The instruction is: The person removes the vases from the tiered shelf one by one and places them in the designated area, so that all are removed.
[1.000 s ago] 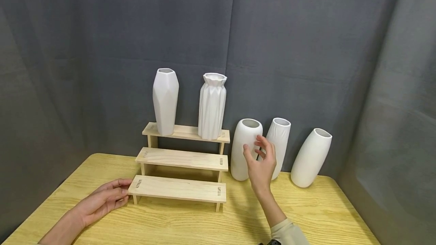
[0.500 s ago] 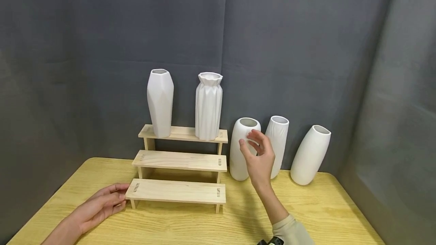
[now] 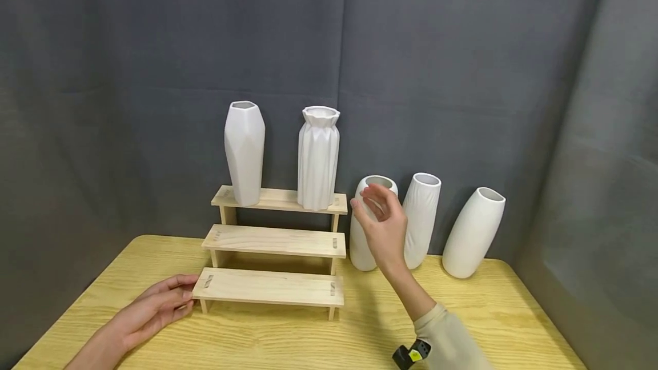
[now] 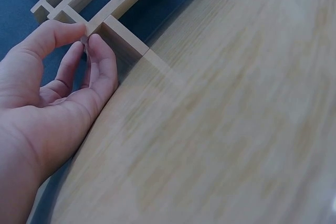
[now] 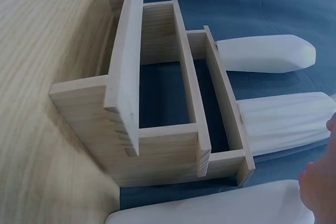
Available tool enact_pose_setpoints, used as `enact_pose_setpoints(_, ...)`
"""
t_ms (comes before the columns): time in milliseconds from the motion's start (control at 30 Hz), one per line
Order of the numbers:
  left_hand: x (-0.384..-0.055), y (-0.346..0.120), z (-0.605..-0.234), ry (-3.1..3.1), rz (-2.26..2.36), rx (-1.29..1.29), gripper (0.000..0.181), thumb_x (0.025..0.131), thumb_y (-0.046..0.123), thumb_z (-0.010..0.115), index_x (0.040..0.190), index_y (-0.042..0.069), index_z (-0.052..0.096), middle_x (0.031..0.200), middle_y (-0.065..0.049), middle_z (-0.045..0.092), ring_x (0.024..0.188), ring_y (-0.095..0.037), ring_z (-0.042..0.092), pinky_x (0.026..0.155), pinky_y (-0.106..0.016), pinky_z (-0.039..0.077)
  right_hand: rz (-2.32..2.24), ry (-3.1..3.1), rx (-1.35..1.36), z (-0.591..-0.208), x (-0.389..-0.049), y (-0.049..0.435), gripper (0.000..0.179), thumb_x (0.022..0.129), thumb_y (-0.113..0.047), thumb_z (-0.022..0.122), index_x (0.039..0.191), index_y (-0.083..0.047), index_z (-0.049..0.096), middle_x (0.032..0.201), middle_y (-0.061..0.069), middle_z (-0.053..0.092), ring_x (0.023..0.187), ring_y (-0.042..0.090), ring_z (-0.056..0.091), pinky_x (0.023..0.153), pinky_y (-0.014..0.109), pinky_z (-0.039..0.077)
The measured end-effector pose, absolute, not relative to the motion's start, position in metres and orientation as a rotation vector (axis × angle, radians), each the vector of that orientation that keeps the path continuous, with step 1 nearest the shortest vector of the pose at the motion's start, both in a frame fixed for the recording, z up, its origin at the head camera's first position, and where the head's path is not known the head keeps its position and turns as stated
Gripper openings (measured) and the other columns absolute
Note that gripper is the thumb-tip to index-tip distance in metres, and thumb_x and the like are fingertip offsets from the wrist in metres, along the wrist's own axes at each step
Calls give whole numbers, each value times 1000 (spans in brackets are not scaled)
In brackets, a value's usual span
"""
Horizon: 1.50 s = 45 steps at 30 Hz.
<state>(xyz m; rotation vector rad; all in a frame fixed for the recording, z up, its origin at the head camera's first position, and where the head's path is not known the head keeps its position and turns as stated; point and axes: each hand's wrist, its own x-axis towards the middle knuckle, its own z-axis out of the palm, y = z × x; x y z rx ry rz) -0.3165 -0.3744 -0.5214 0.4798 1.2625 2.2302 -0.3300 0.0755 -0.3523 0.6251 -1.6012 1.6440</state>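
My left hand (image 3: 151, 313) pinches the left end of the lowest step of a three-tier wooden stand (image 3: 272, 287); in the left wrist view its thumb and fingertips meet at the board's corner. My right hand (image 3: 384, 224) is raised with curved, parted fingers and nothing between them. Behind it, partly hidden, a smooth white vase (image 3: 362, 244) stands on the table beside the stand. Two white vases occupy the top tier: a faceted one (image 3: 245, 156) to the left and a pleated one (image 3: 319, 159) with a flared rim to the right.
Right of the smooth vase are a textured white vase (image 3: 422, 216) and a slanted-looking white vase (image 3: 470, 238), both on the wooden table (image 3: 493, 324). Grey curtains (image 3: 437, 61) hang close behind and along the sides.
My right hand has risen and shifted slightly left in front of the smooth vase. The left hand keeps its grip on the lowest step, and the vases stay in place.
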Motion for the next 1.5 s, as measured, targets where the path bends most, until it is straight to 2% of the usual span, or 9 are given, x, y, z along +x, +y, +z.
enact_pose_setpoints(167,-319,-370,-522,1295,2229,485,37,107,-6,39,130,11,63,129,-7,58,111,-16,60,97,-32,50,1657,-1646,635,-346,-332,71,40,88,11,74,125,14,57,116,33,60,113,53,56,101,59,44)
enact_pose_setpoints(333,-323,-364,-523,1320,2226,464,35,107,-5,41,131,10,62,129,-8,58,110,-17,59,96,-32,51,1671,-1718,606,-347,-343,70,46,89,6,76,130,10,56,122,25,60,119,47,56,105,55,43)
enact_pose_setpoints(533,-322,-363,-526,1339,2223,414,33,106,-4,45,131,11,60,129,-9,57,110,-17,59,96,-33,51,1673,-1790,564,-354,-365,60,56,88,-11,83,135,2,57,130,25,57,125,41,54,107,48,43)
enact_pose_setpoints(633,-319,-366,-528,1334,2229,391,32,106,-4,45,129,12,61,128,-8,58,109,-17,60,95,-33,51,1621,-1847,524,-356,-373,51,63,86,-22,86,137,2,56,134,24,56,128,36,52,108,44,41)
enact_pose_setpoints(867,-320,-367,-527,1349,2237,405,32,106,-3,47,131,11,60,129,-8,58,108,-16,59,96,-34,51,1588,-1909,418,-356,-391,34,80,83,-31,88,145,0,47,140,15,51,133,28,47,111,43,37)
enact_pose_setpoints(1100,-323,-368,-523,1399,2236,420,31,106,-3,47,130,11,60,128,-8,58,107,-16,59,95,-34,51,1651,-1969,340,-347,-405,25,85,81,-38,89,147,-11,44,135,5,50,125,19,51,103,36,44)
enact_pose_setpoints(1333,-321,-372,-522,1402,2247,421,31,105,-4,47,128,11,62,126,-8,58,105,-15,60,94,-33,52,1658,-2039,312,-345,-408,18,90,79,-44,89,149,-16,41,132,4,50,118,21,53,92,38,51)
enact_pose_setpoints(1500,-319,-372,-523,1383,2260,422,32,105,-5,47,127,11,63,124,-7,59,104,-14,60,94,-32,52,1593,-2093,294,-344,-409,14,92,76,-48,90,147,-15,42,127,4,52,112,23,56,89,39,52)
